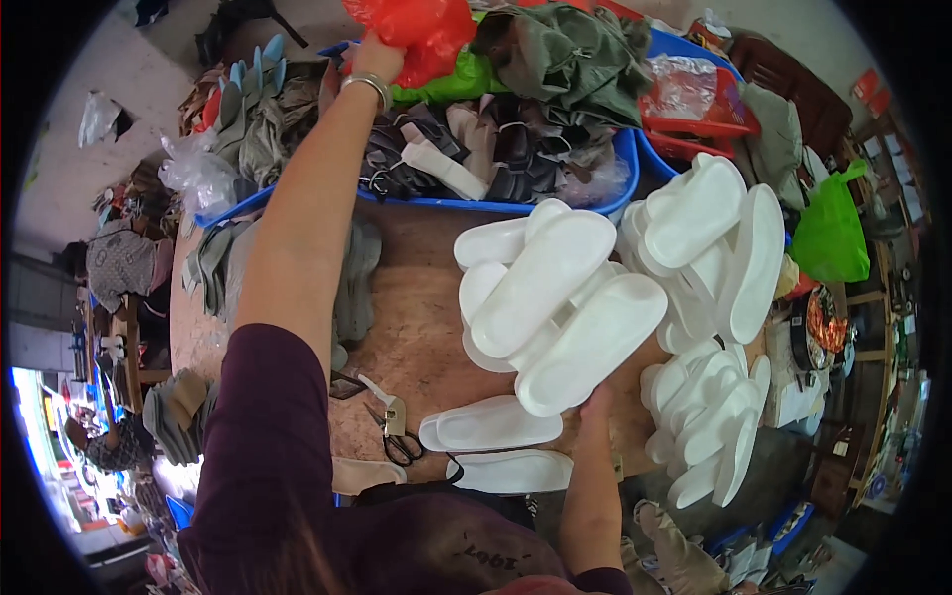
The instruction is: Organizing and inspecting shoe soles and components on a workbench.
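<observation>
My left hand (382,59), with a bangle at the wrist, stretches to the far side of the table. Its fingers are closed on a red plastic bag (424,30) above the blue tub (466,205). Dark and beige shoe parts (446,164) fill that tub. Beside a stacked pile of white shoe soles (555,278), my right hand (597,399) is at the pile's near edge. The lowest front sole hides its fingers, so its grip does not show. Two pale soles (496,424) lie near the table's front edge, left of this hand.
Black-handled scissors (397,441) lie left of the pale soles. More white soles are stacked at the right (694,218) and near right (709,416). Grey insoles (357,283) stand behind my left arm. A green bag (833,223) hangs at the right, beyond the table (407,337).
</observation>
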